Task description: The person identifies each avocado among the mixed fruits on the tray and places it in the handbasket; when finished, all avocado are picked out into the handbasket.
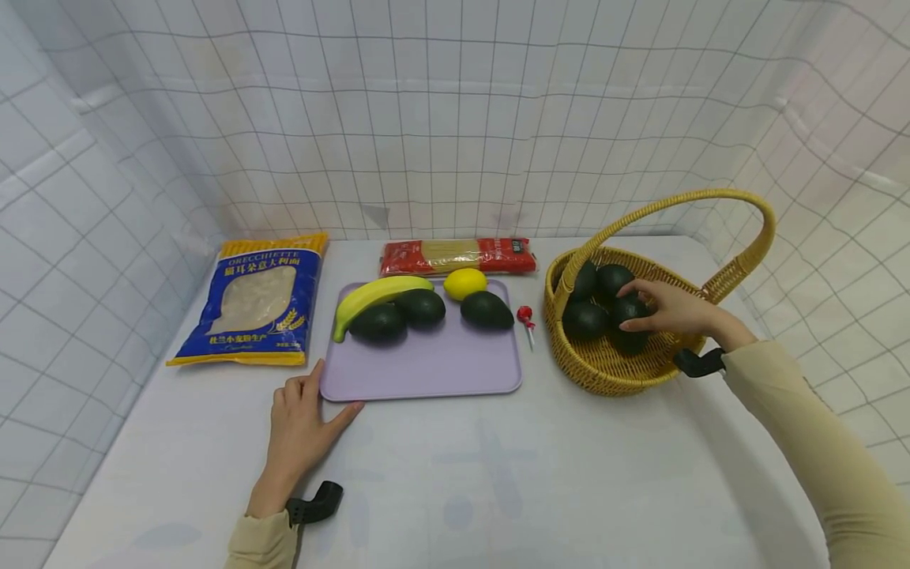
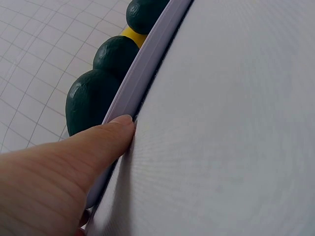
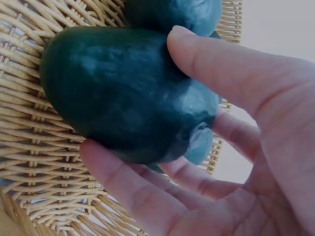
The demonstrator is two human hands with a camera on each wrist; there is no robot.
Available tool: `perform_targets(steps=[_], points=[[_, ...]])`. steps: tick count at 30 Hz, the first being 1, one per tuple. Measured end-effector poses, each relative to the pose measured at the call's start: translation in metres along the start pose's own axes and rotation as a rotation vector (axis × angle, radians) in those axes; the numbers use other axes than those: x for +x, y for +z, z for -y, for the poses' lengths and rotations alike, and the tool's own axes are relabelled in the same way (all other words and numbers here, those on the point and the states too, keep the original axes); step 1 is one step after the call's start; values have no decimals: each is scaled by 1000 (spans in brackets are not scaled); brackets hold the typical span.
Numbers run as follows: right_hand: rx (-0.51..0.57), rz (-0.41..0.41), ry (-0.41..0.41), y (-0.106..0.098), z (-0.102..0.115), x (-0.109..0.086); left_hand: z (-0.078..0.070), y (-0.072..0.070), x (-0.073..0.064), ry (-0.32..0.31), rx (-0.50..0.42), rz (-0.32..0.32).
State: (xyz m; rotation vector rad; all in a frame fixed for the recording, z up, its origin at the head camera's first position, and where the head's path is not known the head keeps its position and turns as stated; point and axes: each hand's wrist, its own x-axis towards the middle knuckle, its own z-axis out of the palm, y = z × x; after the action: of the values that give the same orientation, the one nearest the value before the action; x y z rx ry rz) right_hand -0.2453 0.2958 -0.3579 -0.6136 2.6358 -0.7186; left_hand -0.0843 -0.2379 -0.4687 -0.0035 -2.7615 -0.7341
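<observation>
My right hand (image 1: 668, 308) reaches into the wicker basket (image 1: 604, 383) and grips a dark green avocado (image 3: 118, 93) between thumb and fingers. Other avocados (image 1: 585, 321) lie against it in the basket. At the near left corner of the lilac tray (image 1: 441, 375), my left hand (image 1: 302, 427) rests with its thumb along the front rim and its index finger at the left side. In the left wrist view the thumb (image 2: 106, 137) touches the tray's rim. On the tray are a banana (image 1: 377, 291), a lemon (image 1: 465, 284) and three avocados (image 1: 486, 310).
A blue and yellow orecchiette bag (image 1: 259, 296) lies left of the tray. Behind the tray is a red pack of long pasta (image 1: 458, 256). Between tray and basket lies a red lollipop (image 1: 525, 316). The basket's tall handle (image 1: 682, 199) arches up behind the right hand.
</observation>
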Motion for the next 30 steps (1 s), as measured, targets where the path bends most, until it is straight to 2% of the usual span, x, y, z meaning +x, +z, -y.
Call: perform_targets(steps=[19,30], points=[[-15,13,21,1,3,1,2,2,0,6,0,-4],[9,17,38,-9,12,-15,2,1,0,-6,-1,14]])
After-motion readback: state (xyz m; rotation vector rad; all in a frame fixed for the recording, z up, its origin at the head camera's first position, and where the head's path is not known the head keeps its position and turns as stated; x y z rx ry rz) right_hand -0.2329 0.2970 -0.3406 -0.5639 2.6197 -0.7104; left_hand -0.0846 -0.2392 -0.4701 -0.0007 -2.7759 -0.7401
